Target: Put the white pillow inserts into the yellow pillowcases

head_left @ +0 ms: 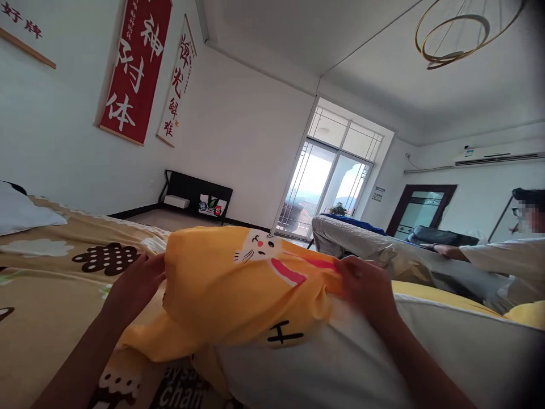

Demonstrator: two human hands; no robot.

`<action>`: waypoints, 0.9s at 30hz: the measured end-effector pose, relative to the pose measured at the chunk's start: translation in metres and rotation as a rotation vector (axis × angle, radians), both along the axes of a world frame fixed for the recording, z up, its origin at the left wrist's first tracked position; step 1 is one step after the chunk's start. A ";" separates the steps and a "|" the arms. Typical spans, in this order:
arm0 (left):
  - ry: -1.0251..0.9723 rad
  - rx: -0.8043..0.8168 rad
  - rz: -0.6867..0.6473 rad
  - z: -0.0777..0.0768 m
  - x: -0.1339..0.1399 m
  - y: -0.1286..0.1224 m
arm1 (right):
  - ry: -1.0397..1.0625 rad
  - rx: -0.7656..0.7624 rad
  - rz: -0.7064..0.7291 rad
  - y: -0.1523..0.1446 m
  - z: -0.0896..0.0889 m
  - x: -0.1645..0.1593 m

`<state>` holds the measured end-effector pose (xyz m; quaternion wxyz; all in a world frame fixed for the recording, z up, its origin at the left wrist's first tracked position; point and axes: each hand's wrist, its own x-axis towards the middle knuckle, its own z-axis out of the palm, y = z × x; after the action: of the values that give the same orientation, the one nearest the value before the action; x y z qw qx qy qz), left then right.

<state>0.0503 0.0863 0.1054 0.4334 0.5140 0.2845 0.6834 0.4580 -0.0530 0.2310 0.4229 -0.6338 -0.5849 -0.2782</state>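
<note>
Held up in front of me is a yellow cartoon-print cloth (213, 295) with an animal face, a red and white stripe and black marks. It may be a garment; its full shape is hidden by folds. My left hand (138, 287) pinches its left edge. On the other side, my right hand (368, 287) is closed on a bunched part, near the red stripe. The cloth's lower part hangs over a brown patterned bedspread (38, 318) and a pale grey-white surface (460, 341).
A pillow (29, 210) lies at the far left. Across at right, another person (506, 255) reaches over a plastic-covered table (349, 238). A black low stand (191, 196) is by the wall, near a glass door (323, 176).
</note>
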 end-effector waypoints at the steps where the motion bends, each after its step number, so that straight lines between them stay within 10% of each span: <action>1: 0.002 0.017 -0.020 0.001 0.002 -0.003 | 0.008 0.015 -0.004 0.000 -0.004 0.002; 5: -0.050 -0.032 -0.197 0.001 0.014 -0.011 | 0.082 -0.092 0.122 0.000 -0.022 0.007; 14: 0.068 -0.064 -0.093 0.010 0.040 -0.033 | 0.025 0.320 0.052 -0.031 -0.041 0.036; 18: -0.102 -0.026 0.085 0.006 0.028 -0.026 | -0.086 0.262 0.124 -0.037 -0.039 0.045; 23: 0.172 -0.076 0.037 -0.018 0.032 0.000 | -0.250 0.308 0.233 -0.037 -0.046 0.027; 27: 0.211 -0.072 -0.031 0.003 0.023 0.002 | -0.283 0.182 0.353 -0.042 -0.051 0.024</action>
<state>0.0732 0.0882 0.1082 0.4295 0.5716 0.3449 0.6081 0.4823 -0.0947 0.1799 0.4342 -0.4355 -0.7126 -0.3377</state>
